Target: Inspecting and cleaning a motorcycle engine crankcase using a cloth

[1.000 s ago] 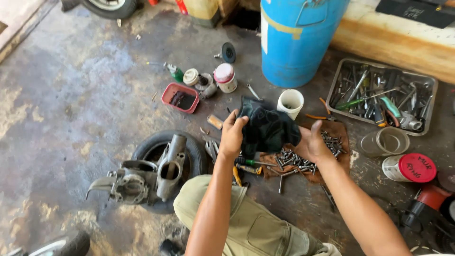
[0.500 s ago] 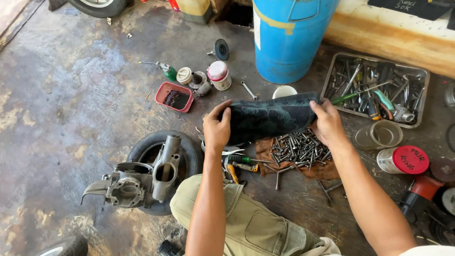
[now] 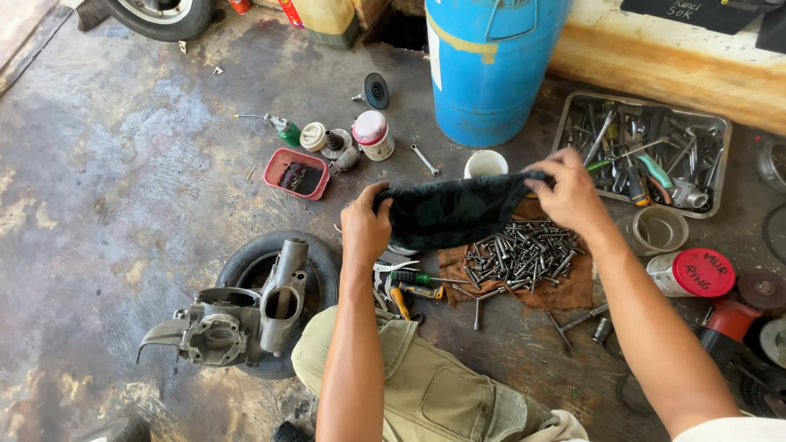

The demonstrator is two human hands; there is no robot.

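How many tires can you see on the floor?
2: a small tire under the grey metal engine part by the person's knee, and a wheel's tire at the top-left edge. Others may be out of view.

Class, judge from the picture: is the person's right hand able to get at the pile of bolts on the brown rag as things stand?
Probably yes, but not freely: the right hand hovers just above the bolts with nothing between, yet it and the left hand are holding a dark cloth.

Dark green-black cloth (image 3: 454, 211): crumpled, stretched horizontally in air, held at both ends, above heap of bolts (image 3: 524, 254).
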